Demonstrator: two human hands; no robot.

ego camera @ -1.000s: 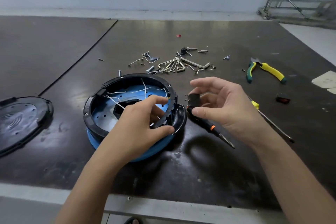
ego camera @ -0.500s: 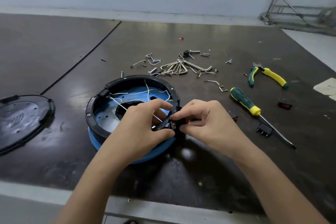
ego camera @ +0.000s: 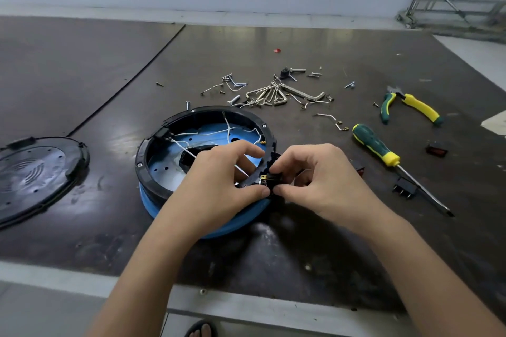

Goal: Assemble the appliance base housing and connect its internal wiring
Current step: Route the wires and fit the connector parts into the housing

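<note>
Head view | base housing [ego camera: 208,111] on worktop [ego camera: 301,260], open side up | left hand [ego camera: 216,186] grip clamps near rim, apparently steadying | right hand [ego camera: 323,180] grip pinches black switch [ego camera: 269,183] against rim (brass tabs inward), judged mid-insertion

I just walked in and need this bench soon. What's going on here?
A person is wiring up a round base housing, blue with a black ring, lying open with white wires loose inside. The left hand grips the ring's near right edge while the right hand pinches a small black switch against that same spot. The black cover plate lies off to the left, not yet fitted. A screwdriver, pliers, hex keys and screws lie scattered behind.
</note>
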